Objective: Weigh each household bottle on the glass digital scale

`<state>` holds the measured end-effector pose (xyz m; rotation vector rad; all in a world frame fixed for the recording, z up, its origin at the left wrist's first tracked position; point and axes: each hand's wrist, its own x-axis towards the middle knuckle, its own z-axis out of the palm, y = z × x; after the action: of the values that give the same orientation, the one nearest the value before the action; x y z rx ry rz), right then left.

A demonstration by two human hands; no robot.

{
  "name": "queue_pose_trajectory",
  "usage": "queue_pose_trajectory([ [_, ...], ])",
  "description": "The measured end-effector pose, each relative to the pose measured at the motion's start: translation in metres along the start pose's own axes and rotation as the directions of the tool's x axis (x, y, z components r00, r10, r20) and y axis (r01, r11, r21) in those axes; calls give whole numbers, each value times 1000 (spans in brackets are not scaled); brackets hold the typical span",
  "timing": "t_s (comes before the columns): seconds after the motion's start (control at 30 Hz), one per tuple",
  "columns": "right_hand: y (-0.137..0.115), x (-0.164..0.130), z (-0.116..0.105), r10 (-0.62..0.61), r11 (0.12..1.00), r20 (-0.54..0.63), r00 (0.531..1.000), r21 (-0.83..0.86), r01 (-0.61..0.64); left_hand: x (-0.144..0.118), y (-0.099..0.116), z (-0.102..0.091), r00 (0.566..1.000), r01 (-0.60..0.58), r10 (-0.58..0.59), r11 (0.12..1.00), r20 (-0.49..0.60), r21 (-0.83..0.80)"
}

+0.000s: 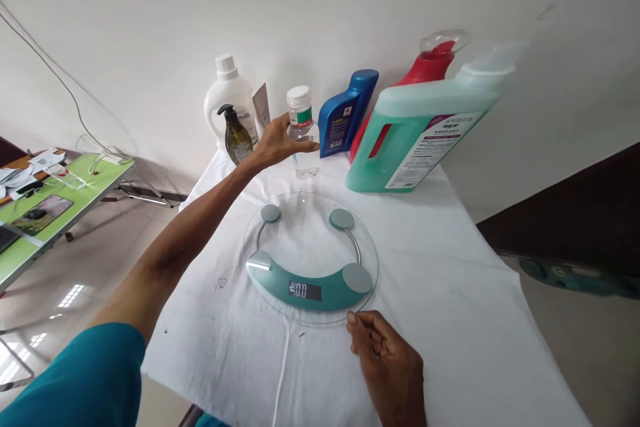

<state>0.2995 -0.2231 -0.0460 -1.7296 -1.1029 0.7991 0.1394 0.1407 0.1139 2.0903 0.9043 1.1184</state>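
Note:
My left hand [280,142] reaches across the table and is wrapped around a clear bottle [307,163] with a white cap and a green-and-red label. The bottle stands near the back of the table, behind a round glass bathroom scale [310,227]. The scale has a teal band with a display that appears to read 0.0, and nothing rests on it. Close to the scale's front right rim is my right hand [385,357], its fingers curled in and the thumb against the index finger. Whether its fingertips touch the glass, I cannot tell.
Along the wall stand a white jug [227,90], a dark pump bottle [237,137], a grey tube [261,105], a blue bottle [345,117], a red bottle [425,68] and a large green jug [415,127]. A green desk [90,177] is at left.

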Motion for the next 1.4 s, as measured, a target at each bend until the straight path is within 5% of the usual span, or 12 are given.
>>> queue_pose_trajectory([
  [0.17, -16, -4, -1, 44, 998, -5, 999, 49, -44, -64, 51, -32, 993, -14, 7, 999, 122, 52],
  [0.4, -32, -5, -1, 19, 999, -13, 1000, 30, -19, -128, 73, -15, 979, -14, -1, 997, 204, 70],
  [0.7, -27, -4, -3, -5, 1000, 5, 1000, 10, 5, -145, 62, 12, 960, 29, -67, 989, 270, 144],
  [1.07, -30, -5, -2, -4, 1000, 1, 1000, 5, 4, -146, 58, 7, 951, 57, -50, 998, 306, -13],
  [1.17, -30, -5, -2, 6, 1000, -21, 1000, 5, -6, -156, 42, -3, 972, 130, -99, 981, 212, -141],
  [1.23, -28, -4, -1, 7, 1000, -26, 1000, -6, -7, -169, 21, -10, 974, 224, -220, 949, 44, -220],
  [1.33, -27, -3, -1, 2, 1000, -10, 1000, -26, -2, -192, -18, -14, 880, 327, -397, 904, -260, -274],
  [1.4, -27, -3, -1, -3, 999, 4, 1000, -46, 3, -204, -39, -12, 808, 374, -474, 872, -350, -317],
])
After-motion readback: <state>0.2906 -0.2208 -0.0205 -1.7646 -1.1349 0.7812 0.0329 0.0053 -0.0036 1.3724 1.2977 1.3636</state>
